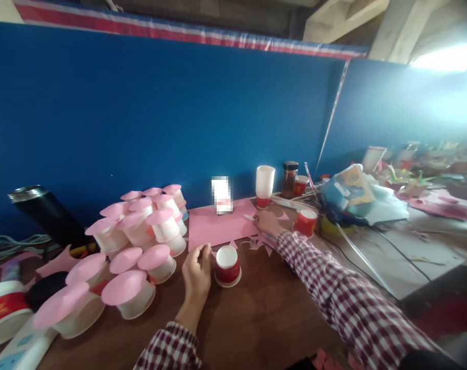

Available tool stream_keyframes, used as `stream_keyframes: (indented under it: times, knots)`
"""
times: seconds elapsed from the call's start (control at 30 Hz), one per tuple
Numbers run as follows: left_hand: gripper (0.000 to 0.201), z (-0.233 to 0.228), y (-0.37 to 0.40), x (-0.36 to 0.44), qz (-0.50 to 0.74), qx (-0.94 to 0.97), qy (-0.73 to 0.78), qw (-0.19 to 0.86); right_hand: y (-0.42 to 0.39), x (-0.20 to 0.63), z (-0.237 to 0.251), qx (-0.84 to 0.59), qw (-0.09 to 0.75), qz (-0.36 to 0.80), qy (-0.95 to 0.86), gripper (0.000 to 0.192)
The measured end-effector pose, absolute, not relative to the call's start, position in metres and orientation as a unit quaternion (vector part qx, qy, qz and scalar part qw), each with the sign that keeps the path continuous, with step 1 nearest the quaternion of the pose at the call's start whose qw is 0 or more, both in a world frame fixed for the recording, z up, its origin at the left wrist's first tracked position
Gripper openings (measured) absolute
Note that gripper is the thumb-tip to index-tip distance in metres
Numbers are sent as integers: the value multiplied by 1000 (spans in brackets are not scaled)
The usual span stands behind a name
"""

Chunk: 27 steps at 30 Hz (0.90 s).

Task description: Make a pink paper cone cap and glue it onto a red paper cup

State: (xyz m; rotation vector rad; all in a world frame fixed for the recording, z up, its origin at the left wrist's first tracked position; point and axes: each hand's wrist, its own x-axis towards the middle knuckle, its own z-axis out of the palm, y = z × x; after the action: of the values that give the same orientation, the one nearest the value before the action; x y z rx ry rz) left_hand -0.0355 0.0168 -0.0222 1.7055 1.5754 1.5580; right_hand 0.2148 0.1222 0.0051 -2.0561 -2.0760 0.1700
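An upside-down paper cup with a red band stands on the brown table. Just left of it is my left hand, its fingers bent and the tips pressed together; anything pinched there is too small to make out. My right hand reaches forward to the right end of the pink paper sheet. Its fingers are curled down by a thin pale object, and what they grip is mostly hidden. Small pink paper scraps lie below that hand.
On the left are several cups topped with pink paper cones, a black flask and a power strip. Behind my right hand stand stacked cups and a dark jar. Farther right are a red cup and plastic bags.
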Motion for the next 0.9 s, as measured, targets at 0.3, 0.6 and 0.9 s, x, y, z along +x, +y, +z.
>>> stream_keyframes:
  times: [0.3, 0.6, 0.9]
  knots:
    - [41, -20, 16, -29, 591, 589, 520, 185, 81, 254, 12, -668, 149, 36, -728, 24]
    - [39, -17, 7, -27, 603, 576, 510, 211, 37, 248, 0, -632, 190, 24, -751, 21]
    - [37, -13, 5, -30, 623, 573, 505, 167, 10, 241, 10, -611, 296, 64, -731, 21]
